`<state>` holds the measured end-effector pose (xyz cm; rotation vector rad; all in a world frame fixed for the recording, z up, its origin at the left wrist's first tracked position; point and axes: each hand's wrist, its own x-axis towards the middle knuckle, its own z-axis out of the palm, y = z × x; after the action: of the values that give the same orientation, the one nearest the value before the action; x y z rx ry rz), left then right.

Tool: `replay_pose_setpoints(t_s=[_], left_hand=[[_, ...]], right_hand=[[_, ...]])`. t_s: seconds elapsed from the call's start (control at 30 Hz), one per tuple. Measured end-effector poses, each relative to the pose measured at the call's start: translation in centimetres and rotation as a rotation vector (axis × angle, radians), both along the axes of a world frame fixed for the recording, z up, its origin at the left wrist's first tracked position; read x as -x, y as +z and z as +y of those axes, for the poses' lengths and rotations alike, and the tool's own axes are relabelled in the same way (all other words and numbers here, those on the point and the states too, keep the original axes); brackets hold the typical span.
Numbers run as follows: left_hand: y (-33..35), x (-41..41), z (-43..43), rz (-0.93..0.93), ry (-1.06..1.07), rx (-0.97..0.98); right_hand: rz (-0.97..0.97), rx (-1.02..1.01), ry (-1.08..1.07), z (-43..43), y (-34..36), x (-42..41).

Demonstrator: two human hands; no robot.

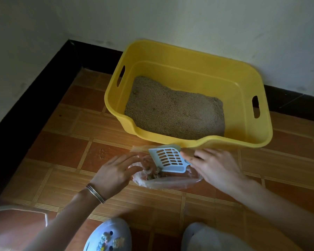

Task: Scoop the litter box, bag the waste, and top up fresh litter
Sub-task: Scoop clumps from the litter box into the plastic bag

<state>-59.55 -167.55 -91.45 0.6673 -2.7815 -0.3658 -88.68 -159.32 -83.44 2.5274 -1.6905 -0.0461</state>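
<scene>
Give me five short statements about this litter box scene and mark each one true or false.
1. The scoop lies in the litter. False: the right hand holds the blue scoop tilted over the plastic bag, in front of the litter box.
2. The plastic bag already holds clumps. True.
3. The litter box is yellow, with a handle slot at each end. True.
4. The left wrist is bare. False: thin bangles ring it, just behind the left hand, which is at the bag's edge.
5. Loose grains lie on the floor tiles left of the bag. True.
</scene>
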Motion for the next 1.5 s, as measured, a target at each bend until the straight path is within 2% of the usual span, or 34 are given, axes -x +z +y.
replay_pose_setpoints(t_s=[0.23, 0.7, 0.87, 1.07, 1.17, 1.27, 1.33, 1.43, 1.5], left_hand=[[0.1, 0.4, -0.4, -0.025, 0.009, -0.033], [0.1, 0.8, -0.7, -0.027, 0.019, -0.037], [1.6, 0.6, -0.9, 0.038, -0.031, 0.013], [7.4, 0.7, -3.1, 0.146, 0.036, 0.183], [9.0, 0.9, -5.0, 0.178, 0.092, 0.240], [9.3, 1.1, -7.1, 0.128, 0.132, 0.229], [8.9, 1.2, -8.7, 0.067, 0.134, 0.210], [8.4, 1.6, -10.3, 0.017, 0.120, 0.211], [8.2, 1.9, -10.7, 0.042, 0.116, 0.210]], right_hand=[[0.070, 0.110, 0.092, 0.6, -0.1, 0.3], [0.011, 0.052, 0.059, 1.3, -0.8, 1.1], [-0.098, 0.051, 0.024, 2.0, 1.1, 1.2], [-0.236, 0.197, -0.053, 0.0, 5.6, 2.4], [-0.306, 0.092, -0.236, -2.4, 6.6, 3.2], [-0.233, -0.117, -0.500, -5.5, 6.3, 4.2], [-0.268, -0.281, -0.595, -7.6, 5.2, 5.0], [-0.322, -0.480, -0.643, -9.8, 3.6, 5.9], [-0.246, -0.553, -0.617, -10.6, 3.0, 6.5]])
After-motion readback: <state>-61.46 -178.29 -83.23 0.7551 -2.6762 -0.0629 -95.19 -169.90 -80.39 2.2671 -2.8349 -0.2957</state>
